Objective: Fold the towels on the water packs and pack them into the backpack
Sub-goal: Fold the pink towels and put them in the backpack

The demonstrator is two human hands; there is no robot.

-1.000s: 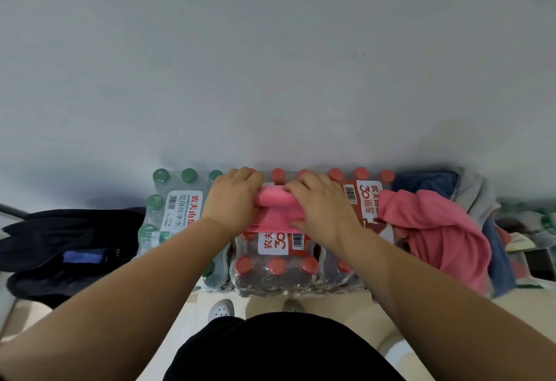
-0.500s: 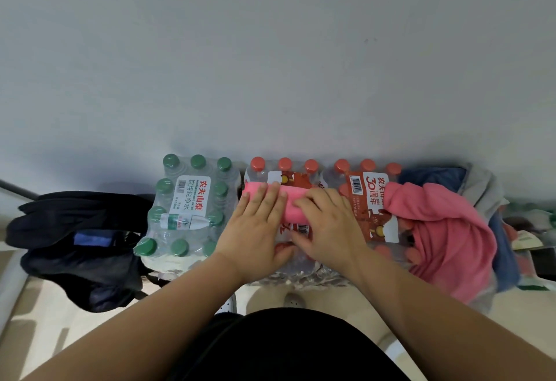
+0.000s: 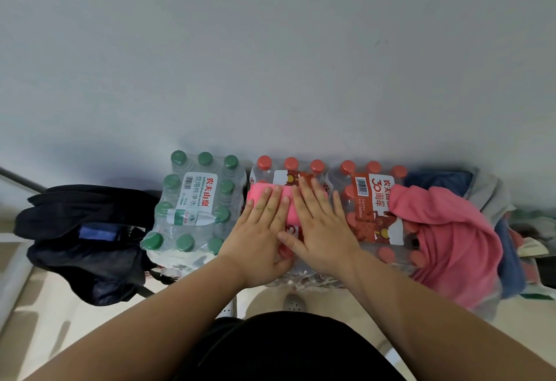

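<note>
Both hands, left hand (image 3: pixel 261 237) and right hand (image 3: pixel 322 227), press flat with straight fingers on the small folded pink towel (image 3: pixel 260 194) atop the middle red-capped shrink-wrapped water pack (image 3: pixel 288 170).

Green-cap pack (image 3: pixel 195 200), 2 red-cap packs (image 3: pixel 374 215): clear shrink-wrap plastic, glossy, crinkled; caps smooth plastic; labels glossy print.
Folded pink towel (image 3: pixel 258 193): soft matt cloth.
Loose pink towel (image 3: pixel 448 230): same cloth, rumpled.
Backpack (image 3: pixel 84 248): black fabric, matt, slightly sheer low down.
Wall (image 3: pixel 270 49): smooth, matt.
Floor (image 3: pixel 45 326): pale, smooth, slight sheen.
</note>
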